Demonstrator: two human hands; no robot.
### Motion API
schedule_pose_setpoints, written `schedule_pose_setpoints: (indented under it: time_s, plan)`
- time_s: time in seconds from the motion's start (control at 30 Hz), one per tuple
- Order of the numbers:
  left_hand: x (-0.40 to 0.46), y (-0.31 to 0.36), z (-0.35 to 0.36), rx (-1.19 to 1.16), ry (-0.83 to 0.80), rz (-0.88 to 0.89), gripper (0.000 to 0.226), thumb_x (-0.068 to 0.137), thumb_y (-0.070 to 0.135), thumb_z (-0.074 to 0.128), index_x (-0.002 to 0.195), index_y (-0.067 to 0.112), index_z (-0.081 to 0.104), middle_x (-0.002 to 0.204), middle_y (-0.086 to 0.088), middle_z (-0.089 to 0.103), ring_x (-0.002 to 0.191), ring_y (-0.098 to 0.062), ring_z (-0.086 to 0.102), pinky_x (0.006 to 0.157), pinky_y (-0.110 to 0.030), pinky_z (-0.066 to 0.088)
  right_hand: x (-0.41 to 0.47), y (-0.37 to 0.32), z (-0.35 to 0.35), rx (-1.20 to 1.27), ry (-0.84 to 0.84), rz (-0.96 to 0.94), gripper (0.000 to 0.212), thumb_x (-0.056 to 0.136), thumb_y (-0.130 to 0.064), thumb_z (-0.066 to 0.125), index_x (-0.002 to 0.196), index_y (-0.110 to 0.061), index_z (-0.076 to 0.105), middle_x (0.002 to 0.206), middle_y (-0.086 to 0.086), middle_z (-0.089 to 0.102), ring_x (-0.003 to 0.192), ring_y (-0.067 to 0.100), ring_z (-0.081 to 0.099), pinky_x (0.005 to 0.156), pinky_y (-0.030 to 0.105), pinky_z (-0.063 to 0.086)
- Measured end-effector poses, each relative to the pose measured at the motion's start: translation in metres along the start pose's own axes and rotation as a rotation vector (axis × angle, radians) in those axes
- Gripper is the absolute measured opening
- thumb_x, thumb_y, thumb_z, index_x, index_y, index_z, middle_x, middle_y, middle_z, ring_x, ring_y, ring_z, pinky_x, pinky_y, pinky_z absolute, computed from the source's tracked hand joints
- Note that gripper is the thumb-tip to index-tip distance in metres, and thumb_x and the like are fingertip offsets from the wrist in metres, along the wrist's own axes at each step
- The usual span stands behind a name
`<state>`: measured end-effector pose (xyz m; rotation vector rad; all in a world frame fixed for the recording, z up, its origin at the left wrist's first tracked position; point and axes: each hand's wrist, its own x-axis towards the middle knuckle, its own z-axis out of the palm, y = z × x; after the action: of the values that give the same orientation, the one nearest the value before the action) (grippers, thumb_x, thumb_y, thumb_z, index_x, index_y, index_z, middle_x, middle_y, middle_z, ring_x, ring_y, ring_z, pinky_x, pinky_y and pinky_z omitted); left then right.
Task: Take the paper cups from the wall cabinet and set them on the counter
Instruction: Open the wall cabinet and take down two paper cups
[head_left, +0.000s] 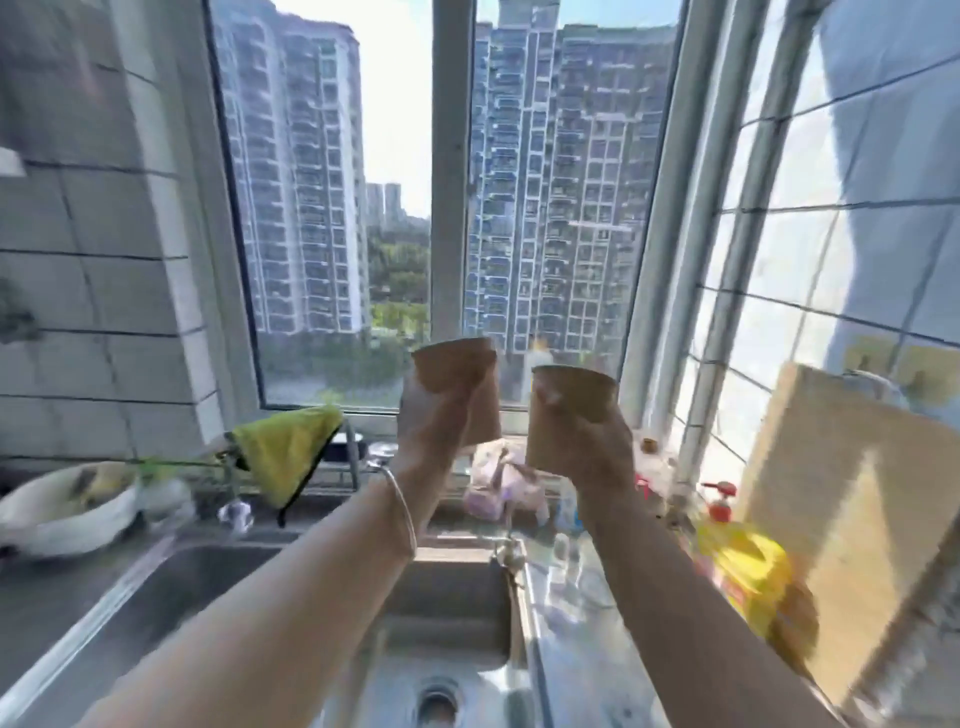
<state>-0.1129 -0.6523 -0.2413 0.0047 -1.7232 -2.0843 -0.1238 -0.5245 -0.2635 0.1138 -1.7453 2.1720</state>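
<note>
2 bare forearms; thin silver bangle (402, 512) on left wrist.

Steel sink (171, 587), yellow cloth (285, 447), white bowl (62, 514), wooden board (852, 499), window (447, 208)

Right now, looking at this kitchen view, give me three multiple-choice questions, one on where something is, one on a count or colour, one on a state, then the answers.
1. Where does the yellow-green cleaning cloth hang?
A. On the rack left of the sink
B. On the wooden cutting board
C. Inside the sink

2. How many brown paper cups are held up?
A. One
B. Two
C. Four

3. What state are the cups in?
A. Standing on the counter
B. Stacked in one hand
C. Held in the air, one per hand

Answers: 1 A, the cloth drapes over the rack behind the steel sink. 2 B, a left cup and a right cup show. 3 C, the left hand and right hand each grip one before the window.
</note>
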Motion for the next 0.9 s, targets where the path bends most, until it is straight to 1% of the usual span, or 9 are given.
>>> schedule_pose_setpoints:
  time_s: [0.07,0.13,0.23,0.37,0.5,0.63,0.7,0.8,0.9]
  plan:
    - [0.015,-0.001,-0.063,0.051,0.094,-0.008,0.031,0.075,0.034,0.074,0.100,0.017,0.065,0.082,0.003,0.065,0.066,-0.012,0.060,0.054,-0.022,0.049,-0.016,0.027,0.061,-0.076,-0.057,0.065,0.025,0.059,-0.041,0.078,0.071,-0.022,0.067,0.070,-0.005,0.066,0.066,0.015,0.061,0.061,0.031,0.054]
    - [0.028,-0.002,-0.134,0.092,0.211,-0.048,0.023,0.080,0.024,0.070,0.096,0.009,0.062,0.081,0.002,0.063,0.056,-0.006,0.057,0.043,-0.011,0.042,-0.033,0.051,0.125,-0.058,-0.107,0.125,0.041,0.060,-0.045,0.079,0.087,-0.017,0.066,0.083,0.005,0.068,0.072,0.019,0.064,0.066,0.032,0.056]
    - [0.036,0.000,-0.225,0.160,0.329,-0.097,0.028,0.077,0.034,0.071,0.089,0.016,0.053,0.078,0.002,0.059,0.056,-0.003,0.057,0.047,-0.018,0.045,-0.063,0.077,0.215,-0.065,-0.203,0.217,0.065,0.052,-0.052,0.078,0.102,-0.012,0.065,0.095,0.013,0.070,0.084,0.031,0.068,0.069,0.042,0.057]
    - [0.035,0.001,-0.341,0.196,0.537,-0.102,0.063,0.062,0.050,0.074,0.109,0.012,0.055,0.091,0.001,0.064,0.080,-0.016,0.061,0.070,-0.029,0.049,-0.100,0.109,0.323,-0.060,-0.388,0.283,0.044,0.064,-0.039,0.080,0.097,-0.016,0.062,0.095,0.012,0.068,0.084,0.027,0.066,0.077,0.048,0.058]
    - [0.026,0.003,-0.442,0.226,0.751,-0.119,0.046,0.066,0.049,0.074,0.099,0.021,0.057,0.092,0.006,0.066,0.080,-0.010,0.062,0.080,-0.034,0.054,-0.144,0.139,0.422,-0.056,-0.572,0.344,0.049,0.060,-0.040,0.078,0.097,-0.014,0.059,0.095,0.011,0.067,0.078,0.024,0.064,0.071,0.042,0.058]
    - [0.013,0.014,-0.528,0.172,0.969,-0.111,0.046,0.067,0.047,0.075,0.102,0.022,0.058,0.092,0.004,0.066,0.077,-0.011,0.062,0.056,-0.020,0.051,-0.192,0.168,0.508,-0.069,-0.795,0.413,0.032,0.068,-0.036,0.075,0.088,-0.016,0.061,0.082,0.004,0.065,0.073,0.020,0.063,0.075,0.044,0.057]
    - [0.002,0.019,-0.566,0.172,1.086,-0.117,0.052,0.066,0.048,0.075,0.107,0.022,0.056,0.096,0.005,0.061,0.086,-0.015,0.059,0.064,-0.022,0.045,-0.224,0.181,0.546,-0.089,-0.922,0.433,0.037,0.064,-0.041,0.074,0.090,-0.016,0.063,0.079,0.001,0.067,0.071,0.017,0.064,0.070,0.037,0.055]
    - [-0.022,0.024,-0.619,0.170,1.247,-0.106,0.089,0.036,0.064,0.069,0.111,0.017,0.060,0.106,-0.002,0.068,0.095,-0.019,0.066,0.077,-0.032,0.054,-0.270,0.195,0.591,-0.137,-1.054,0.476,0.033,0.067,-0.040,0.073,0.089,-0.016,0.063,0.074,-0.002,0.065,0.066,0.013,0.062,0.063,0.024,0.055]
    - [-0.054,0.026,-0.676,0.168,1.381,-0.109,0.083,0.044,0.061,0.075,0.112,0.017,0.060,0.106,-0.001,0.068,0.093,-0.017,0.065,0.069,-0.028,0.053,-0.318,0.206,0.631,-0.167,-1.171,0.471,0.025,0.076,-0.037,0.070,0.092,-0.019,0.063,0.077,-0.003,0.065,0.066,0.010,0.063,0.054,0.008,0.048]
